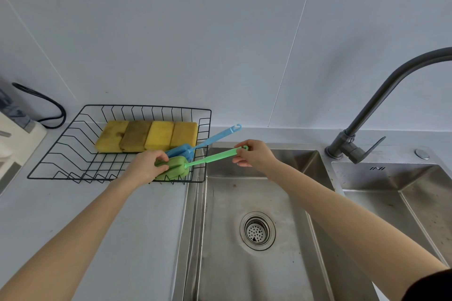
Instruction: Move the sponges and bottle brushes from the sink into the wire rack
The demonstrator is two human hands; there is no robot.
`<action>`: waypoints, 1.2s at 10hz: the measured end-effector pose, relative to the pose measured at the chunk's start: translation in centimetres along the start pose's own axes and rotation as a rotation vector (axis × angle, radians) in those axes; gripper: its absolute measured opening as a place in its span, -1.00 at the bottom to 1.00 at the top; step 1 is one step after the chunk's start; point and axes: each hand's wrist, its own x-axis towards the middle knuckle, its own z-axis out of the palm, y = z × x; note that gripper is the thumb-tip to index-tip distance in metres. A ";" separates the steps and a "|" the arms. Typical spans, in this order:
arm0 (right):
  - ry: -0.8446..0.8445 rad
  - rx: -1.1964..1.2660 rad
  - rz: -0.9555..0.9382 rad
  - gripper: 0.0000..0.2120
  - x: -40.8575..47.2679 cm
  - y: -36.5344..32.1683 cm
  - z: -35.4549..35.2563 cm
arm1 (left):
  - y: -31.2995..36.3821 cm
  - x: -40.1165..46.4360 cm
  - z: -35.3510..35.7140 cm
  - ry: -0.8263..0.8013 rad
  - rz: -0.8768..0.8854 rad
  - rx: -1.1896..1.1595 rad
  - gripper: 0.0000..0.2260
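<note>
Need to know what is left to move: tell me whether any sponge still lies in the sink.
No: the sink basin holds only its drain, and all four yellow sponges lie in the wire rack.

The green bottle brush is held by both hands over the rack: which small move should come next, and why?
Probably lower the green bottle brush and release it. Its foam head, in the left hand, already sits inside the wire rack beside the blue brush; the right hand holds only the handle end.

Both hands hold green brush point(195, 162) over rack point(73, 151): left hand point(146, 166) on foam head, right hand point(254, 155) on handle end.
</note>
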 end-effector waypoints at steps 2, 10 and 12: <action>0.001 -0.030 0.002 -0.78 0.1 -0.2 0.6 | -0.6 0.6 0.6 0.019 -0.029 -0.002 -0.79; 0.067 -0.333 -0.083 -0.46 -2.0 -1.0 -0.5 | 0.8 0.2 0.3 -0.054 -0.038 0.000 -0.58; 0.070 -0.575 -0.134 -0.33 -3.0 -2.1 -2.2 | 3.4 0.3 -1.5 -0.017 0.013 0.068 -0.50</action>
